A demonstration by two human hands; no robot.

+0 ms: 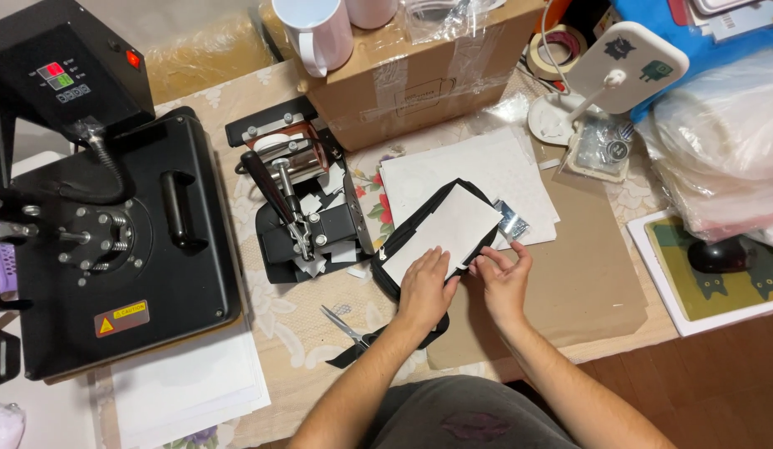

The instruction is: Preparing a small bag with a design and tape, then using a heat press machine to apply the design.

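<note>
A white sheet of paper lies on a black fabric piece in the middle of the table. My left hand rests flat on the near end of the sheet, fingers spread, pressing it down. My right hand is at the sheet's near right corner, with fingertips pinching its edge where a small strip of tape seems to sit. Both forearms reach in from the bottom of the view.
A large black heat press fills the left side, a smaller mug press beside it. Scissors lie near my left forearm. A cardboard box with white mugs, a tape roll, brown paper and a mouse pad surround the work.
</note>
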